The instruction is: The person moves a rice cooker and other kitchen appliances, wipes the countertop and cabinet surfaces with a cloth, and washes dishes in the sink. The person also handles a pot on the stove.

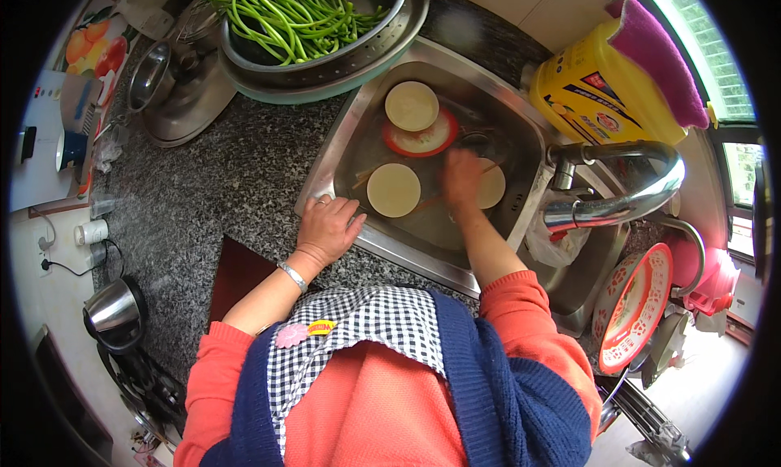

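My left hand (pixel 331 224) rests on the near left rim of a stainless steel sink (pixel 396 251), holding nothing, its fingers a little apart. Inside the sink, my right hand (pixel 462 175) is blurred and lies beside a round pale bowl (pixel 490 184); its fingertips and whatever they touch cannot be made out. Another pale bowl (pixel 394 190) stands between my hands. Farther back, a third pale bowl (pixel 412 106) overlaps a red-rimmed dish (pixel 434 139). Chopsticks (pixel 427 204) lie low in the sink, partly hidden by the bowls.
Green stems (pixel 293 15) fill a metal basin (pixel 390 16) behind the sink. A chrome faucet (pixel 634 209) arches over the right side, near a yellow jug (pixel 586 88) with a purple cloth (pixel 659 58). A red-rimmed enamel basin (pixel 634 308) leans at right; a metal lid (pixel 189 110) lies left.
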A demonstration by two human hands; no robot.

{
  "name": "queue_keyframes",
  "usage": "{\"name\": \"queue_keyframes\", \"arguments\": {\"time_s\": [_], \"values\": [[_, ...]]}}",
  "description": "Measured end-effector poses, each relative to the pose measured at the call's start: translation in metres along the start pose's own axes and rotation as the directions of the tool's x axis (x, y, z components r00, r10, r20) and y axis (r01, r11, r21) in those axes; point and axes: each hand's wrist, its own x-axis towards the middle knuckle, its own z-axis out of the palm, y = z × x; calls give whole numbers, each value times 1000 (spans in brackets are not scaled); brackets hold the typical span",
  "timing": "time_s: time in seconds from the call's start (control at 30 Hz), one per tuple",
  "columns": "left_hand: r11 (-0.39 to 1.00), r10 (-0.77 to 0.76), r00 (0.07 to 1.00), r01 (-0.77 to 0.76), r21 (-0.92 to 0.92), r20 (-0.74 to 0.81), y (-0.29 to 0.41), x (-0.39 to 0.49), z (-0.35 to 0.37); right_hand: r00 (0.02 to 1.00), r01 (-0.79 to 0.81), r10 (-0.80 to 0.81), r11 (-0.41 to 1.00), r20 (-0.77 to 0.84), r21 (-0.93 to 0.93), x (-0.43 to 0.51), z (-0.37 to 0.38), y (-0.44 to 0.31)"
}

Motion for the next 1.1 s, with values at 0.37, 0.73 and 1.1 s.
{"name": "queue_keyframes", "arguments": {"time_s": [0.37, 0.73, 1.1], "values": [[1000, -9, 1000, 9, 19, 14, 2, 1, -1, 855, 50, -51, 999, 517, 15, -27, 26, -27], [1000, -9, 1000, 9, 26, 19, 2, 1, -1, 899, 6, 8, 1000, 438, -29, -19, 56, -31], [1000, -11, 999, 10, 24, 30, 0, 1, 0, 673, 71, -75, 997, 736, 37, 18, 81, -17]]}}
